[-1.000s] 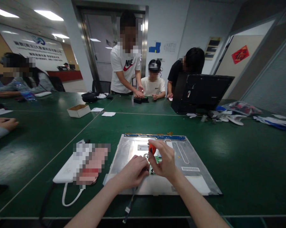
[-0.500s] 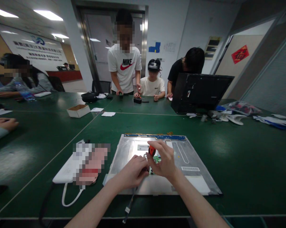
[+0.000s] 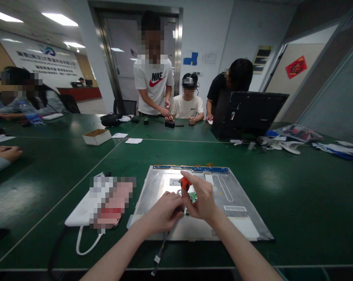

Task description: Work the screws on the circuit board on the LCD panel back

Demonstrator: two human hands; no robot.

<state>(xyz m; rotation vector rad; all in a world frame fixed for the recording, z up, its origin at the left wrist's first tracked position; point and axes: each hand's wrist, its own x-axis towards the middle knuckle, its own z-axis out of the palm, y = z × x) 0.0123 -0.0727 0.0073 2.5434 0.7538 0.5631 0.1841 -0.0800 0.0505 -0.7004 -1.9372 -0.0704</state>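
Note:
A silver display panel lies flat on the table in front of me, with a blue circuit strip along its far edge. My right hand is closed on a screwdriver with a red and black handle, held upright over a small green circuit board. Its tip is hidden behind my fingers. My left hand is closed at the board's left side, and what its fingers pinch cannot be seen. A dark cable with a white connector hangs from below it toward the table's near edge.
To the left lie a white power bank with a cable and a pink phone. Further off are an open cardboard box and a large black monitor. Several people are around the green table.
My right hand has turned slightly with the screwdriver, its handle shifting a little left and up. My left hand stays put. Across the table, the standing person's hands have come together.

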